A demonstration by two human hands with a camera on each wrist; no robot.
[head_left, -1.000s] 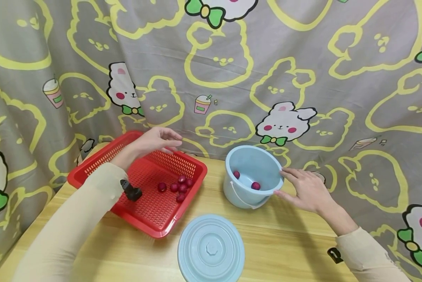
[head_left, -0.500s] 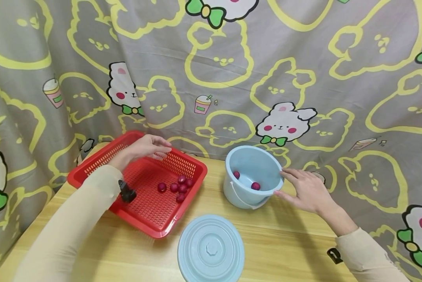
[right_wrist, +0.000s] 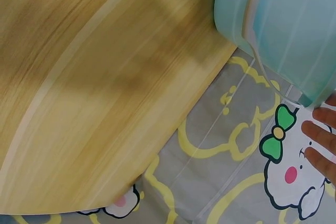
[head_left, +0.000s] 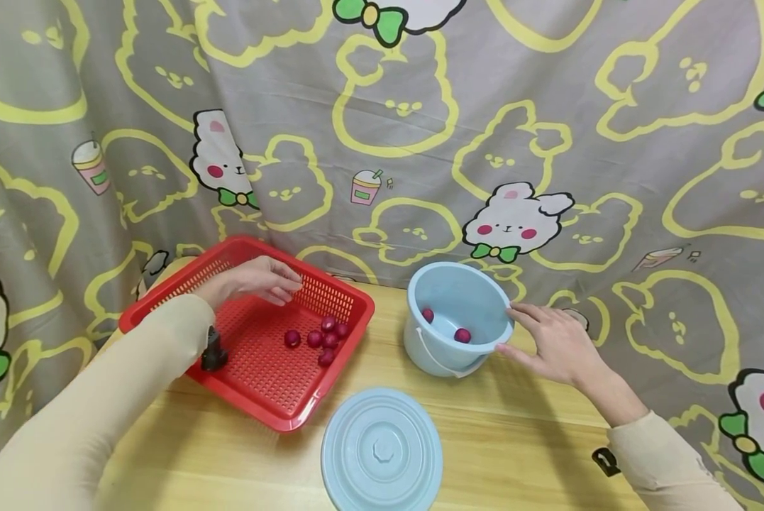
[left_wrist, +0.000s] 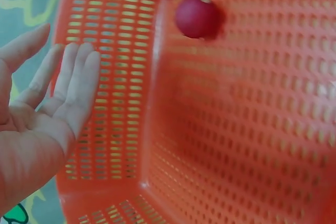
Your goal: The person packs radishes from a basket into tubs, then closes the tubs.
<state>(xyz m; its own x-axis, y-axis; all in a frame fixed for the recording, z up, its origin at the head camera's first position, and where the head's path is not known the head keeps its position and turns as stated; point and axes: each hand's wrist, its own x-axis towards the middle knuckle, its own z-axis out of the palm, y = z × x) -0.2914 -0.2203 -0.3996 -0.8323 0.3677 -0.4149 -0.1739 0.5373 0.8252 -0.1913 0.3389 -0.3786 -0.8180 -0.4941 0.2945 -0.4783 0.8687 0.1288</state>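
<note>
My left hand (head_left: 257,279) is over the red plastic basket (head_left: 273,376), fingers loosely bent and holding nothing. In the left wrist view that hand (left_wrist: 50,100) is beside the slotted wall, apart from the small round dark-red balls (left_wrist: 197,17), which look like fruit or radishes. Several such balls (head_left: 314,339) lie near the basket's right corner. My right hand (head_left: 557,346) touches the rim of the light-blue bucket (head_left: 442,356) with extended fingers and thumb. Two dark-red balls (head_left: 462,336) are visible inside the bucket. Fingers (right_wrist: 320,132) show beside the bucket in the right wrist view.
A round light-blue lid (head_left: 382,451) lies flat on the wooden table (head_left: 516,440), in front of the bucket and basket. Behind the table hangs a grey patterned curtain (head_left: 407,177). The bucket's thin white handle (head_left: 429,355) hangs down its front.
My left hand has moved left and down, from above the basket's far wall to over its inside. My right hand and the bucket have stayed in place.
</note>
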